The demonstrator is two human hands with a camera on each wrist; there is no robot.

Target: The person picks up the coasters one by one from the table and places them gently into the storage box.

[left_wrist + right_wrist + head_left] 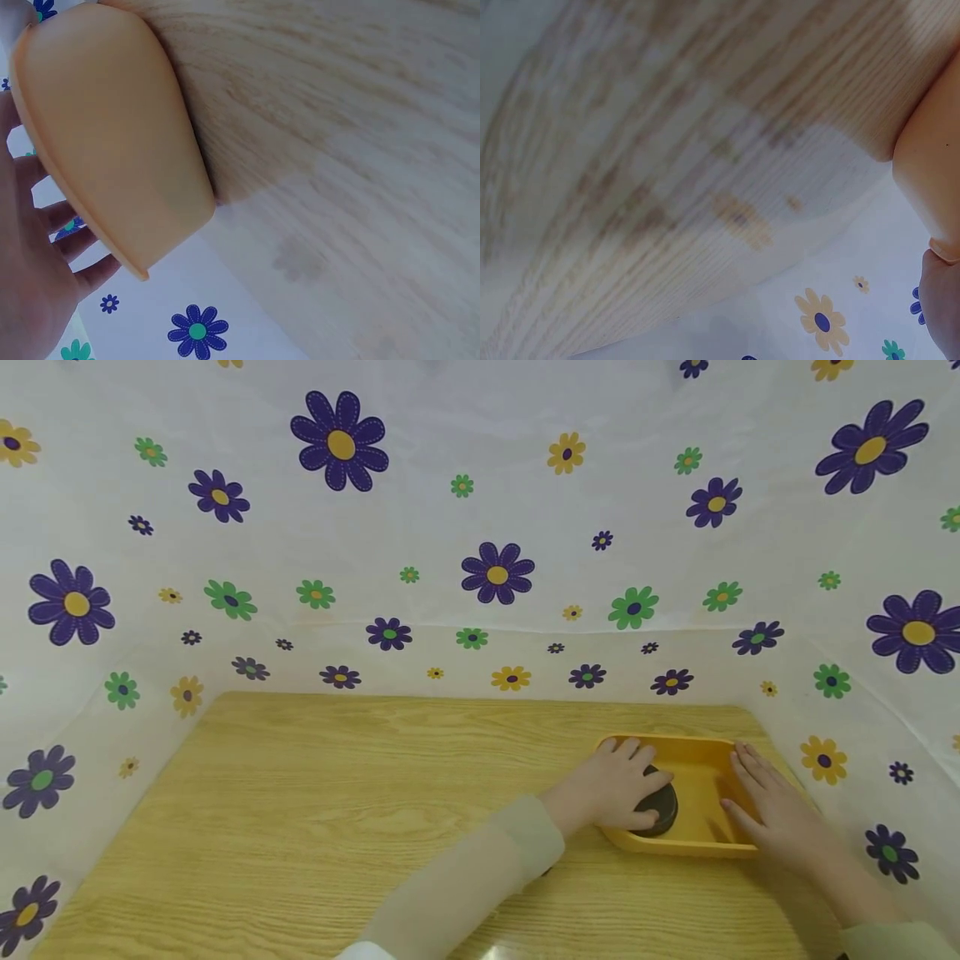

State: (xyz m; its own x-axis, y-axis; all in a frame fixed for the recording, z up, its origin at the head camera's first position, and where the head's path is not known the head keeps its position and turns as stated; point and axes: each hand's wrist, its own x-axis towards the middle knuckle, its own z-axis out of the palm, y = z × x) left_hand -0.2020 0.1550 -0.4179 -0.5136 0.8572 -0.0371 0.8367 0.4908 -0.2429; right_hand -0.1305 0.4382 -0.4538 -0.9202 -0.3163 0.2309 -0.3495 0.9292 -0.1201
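Observation:
A yellow rectangular tub (675,848) with rounded corners stands on the right part of the table. My left hand (622,785) reaches over its left rim. Its thumb and index finger hold a dark round object (663,810) inside the tub, partly covered by the hand; its kind I cannot tell. The other fingers lie at the far left corner of the rim. At the opposite end, my right hand (772,810) grips the tub wall, thumb inside and fingers along the right rim. In the left wrist view, spread fingers (94,274) pass behind the tub's rim (82,206).
The wood-grain table (337,793) extends left of the tub. A white flowered cloth (420,518) rises behind the table and along both sides. The tub's right end is close to the right-hand cloth.

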